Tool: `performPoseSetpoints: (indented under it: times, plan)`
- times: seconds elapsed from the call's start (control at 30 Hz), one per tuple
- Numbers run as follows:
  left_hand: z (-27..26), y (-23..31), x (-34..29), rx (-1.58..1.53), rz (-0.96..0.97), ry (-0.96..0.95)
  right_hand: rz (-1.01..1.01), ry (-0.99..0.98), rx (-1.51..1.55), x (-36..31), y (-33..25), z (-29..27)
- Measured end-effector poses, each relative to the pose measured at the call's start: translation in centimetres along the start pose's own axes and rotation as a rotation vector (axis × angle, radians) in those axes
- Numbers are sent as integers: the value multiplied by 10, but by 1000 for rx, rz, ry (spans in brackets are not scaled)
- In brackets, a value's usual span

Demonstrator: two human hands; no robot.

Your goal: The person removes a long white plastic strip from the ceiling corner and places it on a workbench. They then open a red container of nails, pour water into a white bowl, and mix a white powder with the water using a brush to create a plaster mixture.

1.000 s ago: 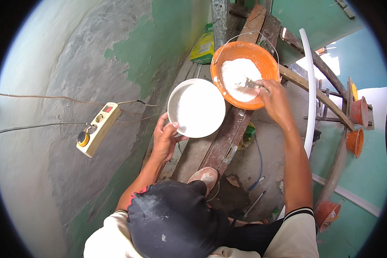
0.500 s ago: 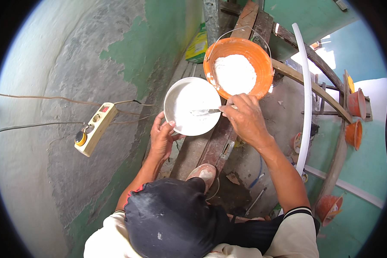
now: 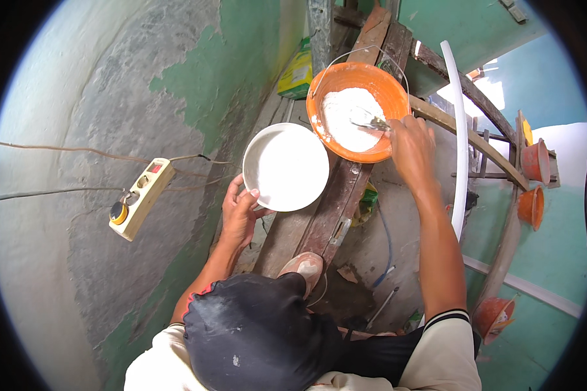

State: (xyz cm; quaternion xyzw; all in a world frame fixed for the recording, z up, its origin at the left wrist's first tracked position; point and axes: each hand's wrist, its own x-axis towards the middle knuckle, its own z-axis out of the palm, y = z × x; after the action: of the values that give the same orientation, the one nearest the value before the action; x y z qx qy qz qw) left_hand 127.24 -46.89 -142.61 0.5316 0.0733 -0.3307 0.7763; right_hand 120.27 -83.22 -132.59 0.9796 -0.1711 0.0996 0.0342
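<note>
My left hand (image 3: 240, 212) grips a round white bowl (image 3: 250, 171) by its near-left rim, thumb on the edge. White material, hard to tell from the bowl's own white, covers its inside. Behind it and to the right, an orange bucket (image 3: 392, 91) with a wire handle stands on wooden planks. White powder (image 3: 349, 114) fills the middle of the bucket. Over the bucket's right rim, my right hand (image 3: 411, 144) is closed on a small metal scraper (image 3: 372, 124), whose blade rests in the powder. The scraper's handle is mostly hidden in my fingers.
At left, a cream power strip (image 3: 143, 195) hangs by cables near the peeling wall. A long white strip (image 3: 460, 143) rises on the right beside wooden poles. Several orange buckets (image 3: 531, 207) hang at far right. My shoe (image 3: 304, 266) stands on the plank (image 3: 319, 234).
My right hand has moved the scraper from the white bowl up and right into the powder in the orange bucket. The bowl, still in my left hand, has shifted slightly left and nearer.
</note>
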Motion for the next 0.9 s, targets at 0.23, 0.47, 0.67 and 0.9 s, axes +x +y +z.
performPoseSetpoints:
  times: [0.23,0.47,0.67,0.9]
  plan:
    - [-1,-1,1,-11,-5,-4,-116,-340,-100,35,0,57]
    - [1,4,2,-17,1,4,36,-365,245,36,-2,58]
    - [7,7,4,-26,0,-17,120,-220,401,24,12,43]
    - [5,4,3,-18,-5,1,79,-122,587,-1,-1,7]
